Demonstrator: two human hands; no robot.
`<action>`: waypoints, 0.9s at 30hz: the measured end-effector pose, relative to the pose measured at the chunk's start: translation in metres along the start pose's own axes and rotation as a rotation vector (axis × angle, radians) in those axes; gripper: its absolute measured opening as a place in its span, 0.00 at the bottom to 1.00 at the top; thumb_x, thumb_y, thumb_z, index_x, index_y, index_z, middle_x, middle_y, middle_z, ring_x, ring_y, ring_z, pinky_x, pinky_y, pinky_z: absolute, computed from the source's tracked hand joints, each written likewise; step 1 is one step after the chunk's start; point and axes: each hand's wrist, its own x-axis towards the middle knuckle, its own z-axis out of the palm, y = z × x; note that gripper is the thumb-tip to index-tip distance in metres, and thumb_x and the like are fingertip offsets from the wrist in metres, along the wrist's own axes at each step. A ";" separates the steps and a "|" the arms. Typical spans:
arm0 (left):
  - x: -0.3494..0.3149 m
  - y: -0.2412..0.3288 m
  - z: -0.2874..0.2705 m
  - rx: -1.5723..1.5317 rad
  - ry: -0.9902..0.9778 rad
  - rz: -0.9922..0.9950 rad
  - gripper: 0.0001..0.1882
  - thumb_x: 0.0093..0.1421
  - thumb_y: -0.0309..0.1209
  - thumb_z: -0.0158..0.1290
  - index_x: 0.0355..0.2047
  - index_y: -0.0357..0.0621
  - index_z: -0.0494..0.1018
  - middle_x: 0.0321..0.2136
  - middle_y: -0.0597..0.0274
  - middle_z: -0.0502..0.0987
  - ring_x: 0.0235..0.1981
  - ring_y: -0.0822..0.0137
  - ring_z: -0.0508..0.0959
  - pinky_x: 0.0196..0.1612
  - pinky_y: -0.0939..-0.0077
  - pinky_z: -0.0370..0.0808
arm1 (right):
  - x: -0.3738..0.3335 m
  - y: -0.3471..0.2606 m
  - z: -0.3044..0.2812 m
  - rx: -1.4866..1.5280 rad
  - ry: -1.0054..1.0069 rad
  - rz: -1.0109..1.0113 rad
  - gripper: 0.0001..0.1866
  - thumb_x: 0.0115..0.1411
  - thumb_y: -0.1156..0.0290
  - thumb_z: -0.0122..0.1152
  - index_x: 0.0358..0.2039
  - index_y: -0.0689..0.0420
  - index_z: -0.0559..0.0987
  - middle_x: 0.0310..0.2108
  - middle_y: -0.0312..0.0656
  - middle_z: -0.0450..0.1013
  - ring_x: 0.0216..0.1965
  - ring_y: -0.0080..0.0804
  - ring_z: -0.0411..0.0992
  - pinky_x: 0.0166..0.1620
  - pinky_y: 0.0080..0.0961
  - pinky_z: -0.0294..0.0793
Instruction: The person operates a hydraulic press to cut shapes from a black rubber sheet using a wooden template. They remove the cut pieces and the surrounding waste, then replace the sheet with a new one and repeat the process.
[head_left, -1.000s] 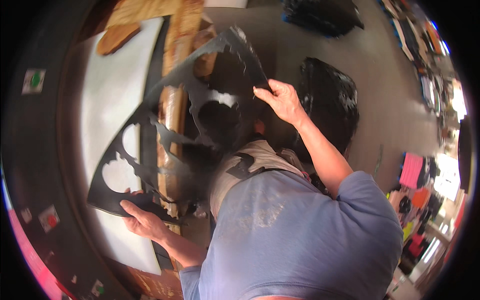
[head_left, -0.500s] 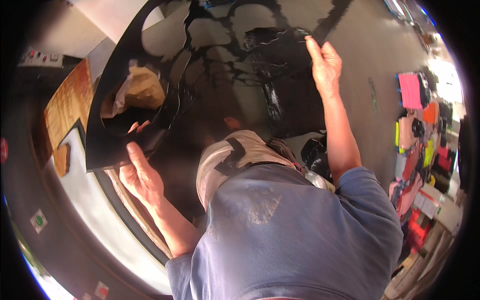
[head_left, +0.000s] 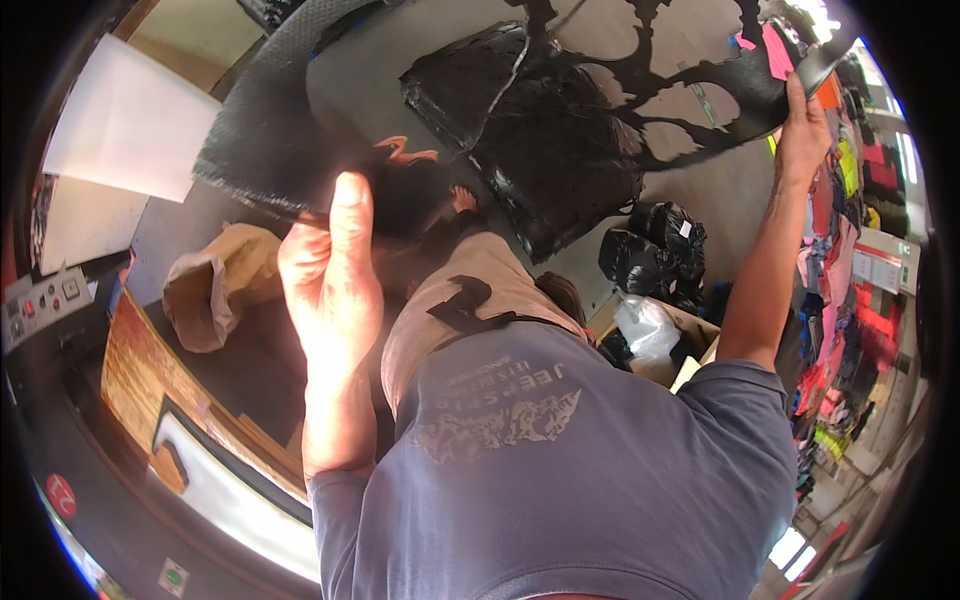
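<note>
One black cut-out sheet [head_left: 560, 110], two hands [head_left: 325, 265] [head_left: 805, 125], one tan paper bag [head_left: 215, 285], perhaps two black plastic bags [head_left: 655, 250], one white board [head_left: 125, 120].

A grey concrete floor [head_left: 700, 190] is seen below. Black plastic bags [head_left: 655, 255] are piled beside an open cardboard box [head_left: 660, 350]. Colourful goods [head_left: 850, 290] are stacked along the right; a wooden board [head_left: 140, 370] lies at left.

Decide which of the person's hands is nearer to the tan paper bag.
Left. The left hand grips the black cut-out sheet just right of the tan paper bag; the right hand holds the sheet's far end.
</note>
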 end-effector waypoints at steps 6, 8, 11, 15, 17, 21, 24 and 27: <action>0.121 -0.077 0.047 0.132 0.044 -0.227 0.23 0.79 0.40 0.48 0.59 0.29 0.76 0.50 0.43 0.83 0.49 0.55 0.86 0.54 0.63 0.84 | 0.123 0.099 0.008 -0.258 -0.134 -0.108 0.22 0.70 0.60 0.69 0.53 0.67 0.84 0.41 0.34 0.82 0.40 0.20 0.74 0.47 0.20 0.73; 0.162 -0.118 0.052 0.130 0.066 -0.329 0.22 0.79 0.40 0.48 0.58 0.31 0.77 0.51 0.46 0.84 0.48 0.59 0.86 0.51 0.68 0.84 | 0.157 0.146 0.025 -0.399 -0.224 -0.005 0.20 0.71 0.61 0.67 0.56 0.62 0.85 0.45 0.29 0.80 0.45 0.16 0.73 0.53 0.16 0.71; 0.240 -0.200 0.057 0.156 0.199 -0.447 0.25 0.77 0.45 0.53 0.59 0.33 0.77 0.43 0.58 0.83 0.33 0.70 0.77 0.48 0.73 0.81 | 0.188 0.240 0.091 -0.768 -0.429 0.102 0.30 0.69 0.47 0.67 0.55 0.62 0.84 0.44 0.37 0.84 0.46 0.23 0.77 0.54 0.27 0.75; 0.291 -0.283 0.037 0.340 0.383 -0.517 0.38 0.75 0.51 0.54 0.71 0.32 0.63 0.60 0.43 0.76 0.57 0.58 0.77 0.66 0.62 0.73 | 0.119 0.351 0.146 -0.890 -0.604 0.155 0.41 0.68 0.43 0.61 0.69 0.64 0.71 0.64 0.61 0.73 0.66 0.55 0.71 0.71 0.43 0.67; 0.280 -0.296 0.012 0.269 0.290 -0.512 0.37 0.76 0.50 0.52 0.73 0.35 0.60 0.62 0.44 0.75 0.61 0.56 0.77 0.65 0.61 0.74 | 0.067 0.379 0.139 -0.784 -0.770 0.291 0.19 0.67 0.53 0.62 0.43 0.59 0.82 0.40 0.57 0.80 0.46 0.55 0.80 0.50 0.50 0.77; 0.234 -0.290 -0.047 0.331 0.266 -0.644 0.32 0.77 0.48 0.50 0.72 0.40 0.64 0.60 0.48 0.78 0.53 0.60 0.82 0.55 0.66 0.81 | -0.082 0.384 0.122 -0.518 -1.038 0.289 0.14 0.64 0.62 0.63 0.38 0.62 0.82 0.39 0.58 0.80 0.42 0.59 0.78 0.44 0.49 0.76; 0.209 -0.285 -0.092 0.331 0.481 -0.803 0.27 0.77 0.46 0.51 0.65 0.38 0.71 0.52 0.51 0.83 0.43 0.63 0.85 0.45 0.71 0.83 | -0.165 0.368 0.120 -0.631 -1.287 0.698 0.19 0.61 0.58 0.66 0.43 0.61 0.87 0.44 0.54 0.84 0.49 0.53 0.82 0.53 0.43 0.81; 0.206 -0.286 -0.138 0.301 0.665 -0.831 0.25 0.77 0.44 0.50 0.62 0.38 0.73 0.47 0.53 0.84 0.38 0.64 0.84 0.40 0.71 0.83 | -0.206 0.356 0.147 -0.547 -1.388 0.909 0.18 0.60 0.57 0.63 0.40 0.58 0.87 0.42 0.56 0.82 0.46 0.57 0.81 0.50 0.45 0.80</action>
